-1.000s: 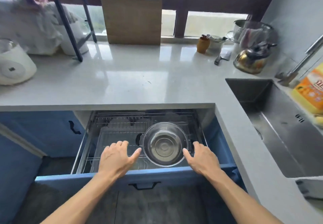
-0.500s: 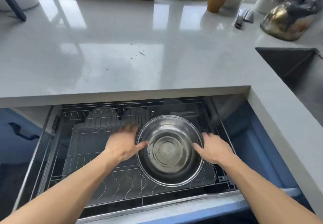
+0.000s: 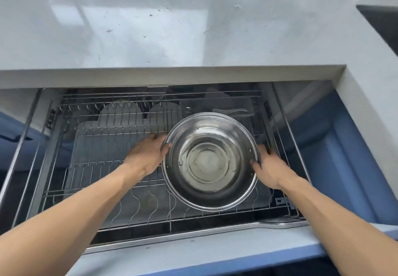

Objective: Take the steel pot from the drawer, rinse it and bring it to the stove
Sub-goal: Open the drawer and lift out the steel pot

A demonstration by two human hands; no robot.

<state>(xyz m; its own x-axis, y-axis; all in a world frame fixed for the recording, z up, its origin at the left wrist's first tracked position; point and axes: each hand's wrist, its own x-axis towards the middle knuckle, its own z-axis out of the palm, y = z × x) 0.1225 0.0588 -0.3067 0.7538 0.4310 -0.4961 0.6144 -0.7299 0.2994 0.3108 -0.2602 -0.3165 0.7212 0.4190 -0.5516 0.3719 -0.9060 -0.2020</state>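
Steel, round and shiny, the pot (image 3: 210,161) sits mouth-up on the wire rack (image 3: 112,146) in the right half of the open drawer (image 3: 193,252), below the front edge of the counter (image 3: 172,39). It lies straight between the two hands: the left hand (image 3: 146,157) is at its left rim, thumb touching or just over the lip and the fingers reaching along the outside toward the back; the right hand (image 3: 269,168) is at its right rim, fingertips curled against the wall just under the lip. Both hands are part-open, cupped to the pot's curve, closing on it from either side; whether they bear any of its weight yet cannot be told, and the pot looks still seated on the wires. Neither hand is clearly nearer, both being at the rim. Being round, the pot has no long axis across; its one axis runs up and down, the opening facing the camera, the flat bottom down and streaked with marks that may be water. Small rivets show inside each side wall near the hands, so side handles are likely there, though they are hidden. The coming move, I judge, is a straight lift, kept level, toward the person to miss the counter edge. A dark corner of the sink (image 3: 383,23) shows at far right, so the carry would go that way.
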